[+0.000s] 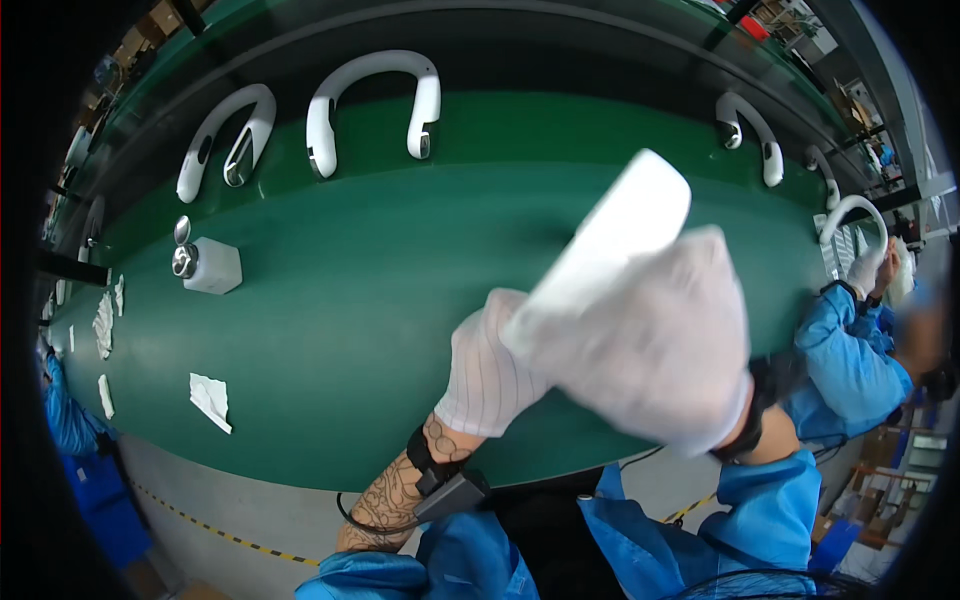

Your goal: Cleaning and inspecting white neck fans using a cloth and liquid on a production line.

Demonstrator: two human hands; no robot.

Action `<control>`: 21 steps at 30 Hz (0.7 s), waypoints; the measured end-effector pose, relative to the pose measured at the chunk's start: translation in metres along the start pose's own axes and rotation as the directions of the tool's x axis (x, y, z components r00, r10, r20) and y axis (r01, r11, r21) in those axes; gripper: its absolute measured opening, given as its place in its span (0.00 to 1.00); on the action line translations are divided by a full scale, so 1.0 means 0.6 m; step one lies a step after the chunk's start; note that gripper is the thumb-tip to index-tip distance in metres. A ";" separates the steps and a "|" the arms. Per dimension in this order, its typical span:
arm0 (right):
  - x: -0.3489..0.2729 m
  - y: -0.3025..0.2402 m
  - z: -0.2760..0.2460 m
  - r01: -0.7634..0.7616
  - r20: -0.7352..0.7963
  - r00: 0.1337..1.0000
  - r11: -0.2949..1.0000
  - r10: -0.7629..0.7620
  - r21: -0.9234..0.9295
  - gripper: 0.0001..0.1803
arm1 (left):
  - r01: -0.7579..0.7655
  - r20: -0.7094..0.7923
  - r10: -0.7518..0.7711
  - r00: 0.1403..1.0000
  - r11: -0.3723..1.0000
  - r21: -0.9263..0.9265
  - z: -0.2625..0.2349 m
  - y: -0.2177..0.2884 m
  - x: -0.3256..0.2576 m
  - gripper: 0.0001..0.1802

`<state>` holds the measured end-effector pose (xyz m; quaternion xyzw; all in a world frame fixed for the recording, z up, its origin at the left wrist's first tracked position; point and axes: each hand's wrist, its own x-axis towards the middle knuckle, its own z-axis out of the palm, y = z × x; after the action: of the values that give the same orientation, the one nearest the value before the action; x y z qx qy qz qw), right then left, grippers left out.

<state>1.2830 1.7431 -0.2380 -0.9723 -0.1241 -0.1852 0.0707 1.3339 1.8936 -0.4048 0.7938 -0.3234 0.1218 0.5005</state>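
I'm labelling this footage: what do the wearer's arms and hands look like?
The left hand and right hand wear white gloves, the left finely striped. Sleeves are blue. The tattooed left forearm has a black strap, grey box and dark cable; the right wrist, a black band.

A long, green-topped workbench [350,350] is set above a grey floor [250,500], which is marked with yellow-and-black striped tape [243,544]; cardboard boxes [150,32] are seen at upper left.
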 end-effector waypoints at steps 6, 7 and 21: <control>-0.032 -0.012 0.027 0.099 -0.272 0.950 0.972 -0.155 -0.212 0.17 | 0.016 0.036 -0.016 0.999 1.000 -0.023 -0.007 0.008 0.005 0.29; -0.035 0.005 0.060 0.391 -0.358 0.849 0.918 -0.388 -0.068 0.22 | 0.013 0.033 -0.012 0.999 0.999 -0.034 -0.001 0.010 0.007 0.29; 0.026 0.036 0.021 0.023 -0.431 0.900 0.984 0.057 0.178 0.11 | 0.200 -0.013 -0.203 0.979 0.972 -0.125 -0.014 0.008 0.020 0.24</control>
<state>1.3074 1.7280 -0.2456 -0.8971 -0.1128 -0.3849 0.1852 1.3411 1.8949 -0.3911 0.7886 -0.2416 0.0602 0.5623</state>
